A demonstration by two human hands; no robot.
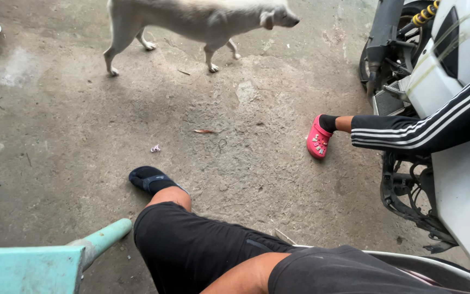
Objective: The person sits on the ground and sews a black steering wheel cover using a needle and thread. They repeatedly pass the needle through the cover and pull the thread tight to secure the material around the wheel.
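Note:
Neither of my hands is in view. My leg in black shorts (191, 245) stretches forward over the concrete floor (72, 136) and ends in a foot with a black sock and sandal (149, 179). A bare stretch of skin (240, 275) shows at the bottom edge between dark cloth; I cannot tell whether it is an arm or a knee. Another person's leg in black trousers with white stripes (420, 128) reaches in from the right, wearing a pink clog (318, 140).
A white dog (197, 19) walks across the top toward the right. A white motorcycle (452, 81) stands along the right side. A teal painted object with a round handle (44, 261) sits at the bottom left. Small litter (155, 148) lies on the floor.

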